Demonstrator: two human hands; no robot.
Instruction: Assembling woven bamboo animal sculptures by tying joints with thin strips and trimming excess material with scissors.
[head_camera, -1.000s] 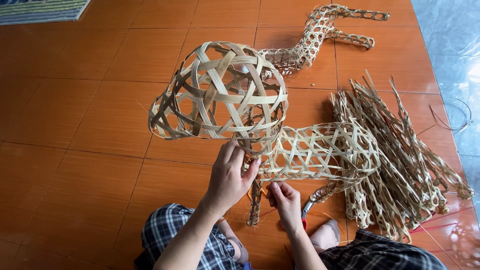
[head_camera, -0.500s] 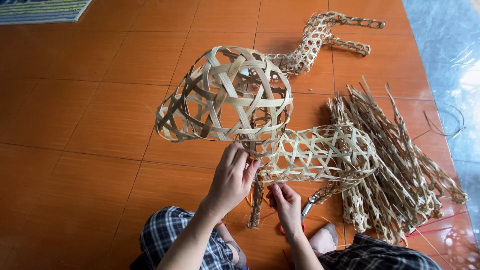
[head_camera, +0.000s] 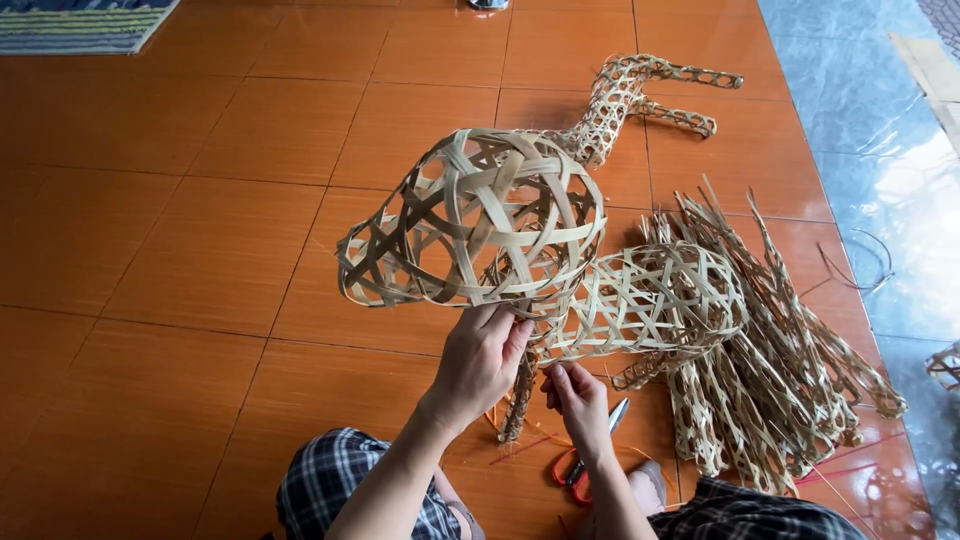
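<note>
A large open-weave bamboo piece with a rounded head-like part (head_camera: 480, 225) and a longer woven body (head_camera: 655, 300) is held above the orange tiled floor. My left hand (head_camera: 480, 362) grips the lower rim of the rounded part where it meets the body. My right hand (head_camera: 578, 400) pinches a thin bamboo strip just below that joint. A narrow woven leg (head_camera: 518, 400) hangs down between my hands.
A pile of woven bamboo pieces with loose strip ends (head_camera: 775, 370) lies to the right. Another slim woven piece (head_camera: 630, 100) rests farther away on the floor (head_camera: 200, 250). Orange-handled scissors (head_camera: 580, 470) lie by my knees. A striped mat (head_camera: 80, 22) shows at top left.
The rounded woven part has tilted and shifted slightly to the right in view. Both hands stay at the joint, the right hand's fingers working a little higher.
</note>
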